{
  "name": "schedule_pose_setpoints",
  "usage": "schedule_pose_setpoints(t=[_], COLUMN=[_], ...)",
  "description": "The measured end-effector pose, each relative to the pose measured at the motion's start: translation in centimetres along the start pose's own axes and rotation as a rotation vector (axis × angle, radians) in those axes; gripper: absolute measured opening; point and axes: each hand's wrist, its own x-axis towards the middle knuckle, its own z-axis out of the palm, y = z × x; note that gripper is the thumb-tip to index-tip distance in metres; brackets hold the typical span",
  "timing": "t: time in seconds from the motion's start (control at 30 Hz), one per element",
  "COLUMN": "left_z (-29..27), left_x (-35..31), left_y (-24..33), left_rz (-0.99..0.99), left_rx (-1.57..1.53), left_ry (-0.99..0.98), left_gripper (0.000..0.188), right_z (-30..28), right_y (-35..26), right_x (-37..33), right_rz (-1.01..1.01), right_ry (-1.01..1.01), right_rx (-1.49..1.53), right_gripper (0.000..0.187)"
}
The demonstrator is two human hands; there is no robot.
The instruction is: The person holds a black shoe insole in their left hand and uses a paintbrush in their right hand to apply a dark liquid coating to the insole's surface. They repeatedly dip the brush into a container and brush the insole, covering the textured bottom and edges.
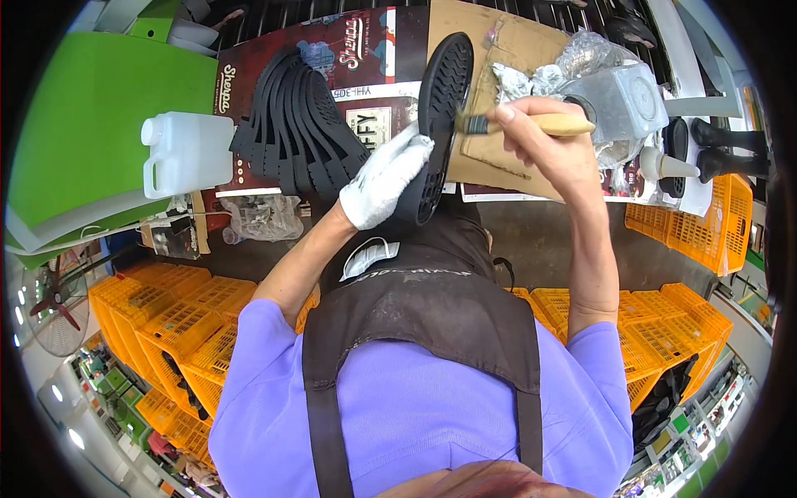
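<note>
My left hand (pixel 383 176), in a white glove, grips a black rubber shoe sole (pixel 442 100) and holds it up on end with the treaded side facing right. My right hand (pixel 535 137) is bare and closed around a brush with a wooden handle (pixel 558 124). The brush's dark bristles touch the sole's edge near its upper part. A fanned stack of several more black soles (pixel 295 124) lies on the bench just left of the gloved hand.
A white plastic jug (pixel 187 153) stands at the left beside a green board (pixel 91 124). A metal can (pixel 618 100) with crumpled plastic sits on cardboard (pixel 498 50) at the right. Orange crates (pixel 697 228) flank the bench, with more orange crates (pixel 178 324) below.
</note>
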Motion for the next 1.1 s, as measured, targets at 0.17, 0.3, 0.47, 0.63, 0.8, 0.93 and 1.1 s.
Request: schedule_pose_setpoints(t=[0.17, 0.3, 0.47, 0.63, 0.8, 0.93, 1.1], left_z=[-0.9, 0.4, -0.7, -0.4, 0.2, -0.7, 0.0], left_x=[-0.1, -0.4, 0.2, -0.4, -0.6, 0.2, -0.1], left_y=[-2.7, 0.4, -0.3, 0.1, 0.5, -1.9, 0.0], left_rz=[0.002, -0.025, 0.049, -0.043, -0.026, 0.002, -0.02], left_rx=[-0.241, -0.578, -0.741, -0.816, -0.544, -0.432, -0.434], left_ry=[0.05, 0.021, -0.096, -0.241, -0.078, 0.075, -0.045], left_gripper=[0.041, 0.045, 0.045, 0.048, 0.047, 0.042, 0.045], right_z=[-0.2, 1.3, 2.4, -1.2, 0.0, 2.2, 0.4], right_y=[0.5, 1.4, 1.0, 2.2, 3.2, 1.4, 0.8], right_x=[0.5, -0.5, -2.2, 1.8, 0.9, -1.8, 0.8], right_rz=[-0.603, -0.744, -0.724, -0.605, -0.795, -0.68, -0.695], right_ry=[0.157, -0.065, -0.382, -0.045, 0.109, -0.121, 0.171], right_rx=[-0.188, -0.527, -0.169, -0.187, -0.577, -0.292, -0.345], right_gripper=[0.012, 0.02, 0.019, 0.015, 0.018, 0.014, 0.012])
